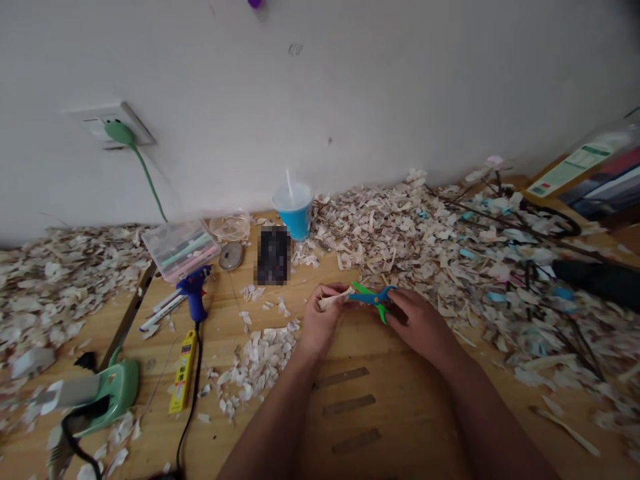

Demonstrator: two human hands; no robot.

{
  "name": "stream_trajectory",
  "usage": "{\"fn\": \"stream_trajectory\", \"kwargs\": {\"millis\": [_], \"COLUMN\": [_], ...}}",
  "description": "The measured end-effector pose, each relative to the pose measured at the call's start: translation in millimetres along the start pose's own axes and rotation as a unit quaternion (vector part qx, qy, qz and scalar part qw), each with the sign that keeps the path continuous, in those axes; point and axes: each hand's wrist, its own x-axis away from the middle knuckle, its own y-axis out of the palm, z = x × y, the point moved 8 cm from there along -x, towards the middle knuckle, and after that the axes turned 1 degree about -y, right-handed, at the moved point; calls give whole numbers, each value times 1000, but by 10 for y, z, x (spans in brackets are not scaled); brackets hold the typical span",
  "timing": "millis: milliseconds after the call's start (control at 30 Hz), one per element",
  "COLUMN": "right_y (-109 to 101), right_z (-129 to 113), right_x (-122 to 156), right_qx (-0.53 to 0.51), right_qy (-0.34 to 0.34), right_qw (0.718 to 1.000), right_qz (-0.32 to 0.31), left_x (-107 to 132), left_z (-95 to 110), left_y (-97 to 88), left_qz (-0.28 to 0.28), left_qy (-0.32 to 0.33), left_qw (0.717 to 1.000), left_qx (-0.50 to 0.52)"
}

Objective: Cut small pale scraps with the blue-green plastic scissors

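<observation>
My left hand is closed on a pale, thin strip that looks like paper or dried husk; its far end lies by the scissors' blades. In my right hand are blue and green scissors, their blades pointing left toward the strip. My right fingers wrap around the handles, partly hiding them. Both hands are just above the wooden table. Left of my left forearm lies a small heap of pale cut pieces.
Large piles of pale scraps spread along the wall. A blue cup stands at the back. Leftward are a clear box, a blue glue gun, a yellow box and a green power strip. Dark twigs lie on the right.
</observation>
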Motion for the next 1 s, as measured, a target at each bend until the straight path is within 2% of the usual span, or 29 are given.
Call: {"fn": "stream_trajectory", "kwargs": {"millis": [133,300,567,667,833,900,1000], "right_y": [17,91,147,124,44,42,79], "right_z": [2,9,61,67,53,38,11], "right_x": [-10,-2,20,15,-8,-10,-4], "right_qx": [-1,23,42,53,77,70,47], "right_qy": [-3,5,4,-15,-42,-46,-50], "right_qw": [1000,999,996,995,995,994,993], "right_qz": [-1,-32,-82,-77,-55,-63,-94], "left_x": [-13,-49,-34,-35,-6,-2,-18], "left_z": [-49,-15,123,152,89,23,-23], "left_y": [-23,-139,-79,-31,115,108,56], "left_qz": [17,50,25,0,-95,-107,-96], "left_qy": [-21,1,11,26,49,26,2], "left_qw": [999,995,980,971,965,963,961], "left_qx": [19,-83,-196,-237,-240,-245,-258]}}
